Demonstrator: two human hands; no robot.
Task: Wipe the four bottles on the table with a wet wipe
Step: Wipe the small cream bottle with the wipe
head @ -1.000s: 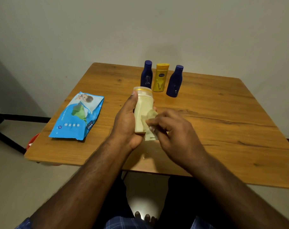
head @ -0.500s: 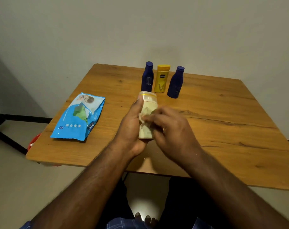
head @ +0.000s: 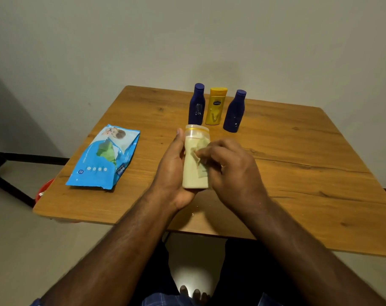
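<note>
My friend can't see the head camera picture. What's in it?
A left hand holds a cream bottle while the right hand rubs a wet wipe on it. Three more bottles and a blue wipes pack sit on the wooden table.

The right hand [head: 234, 171] has carried the wet wipe [head: 201, 157] upward. It now presses higher on the cream bottle [head: 193, 164].

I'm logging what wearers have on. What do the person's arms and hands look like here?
Both forearms are bare, with no watch, rings or gloves on the left hand or right hand. Blue checked fabric shows at the bottom edge.
</note>
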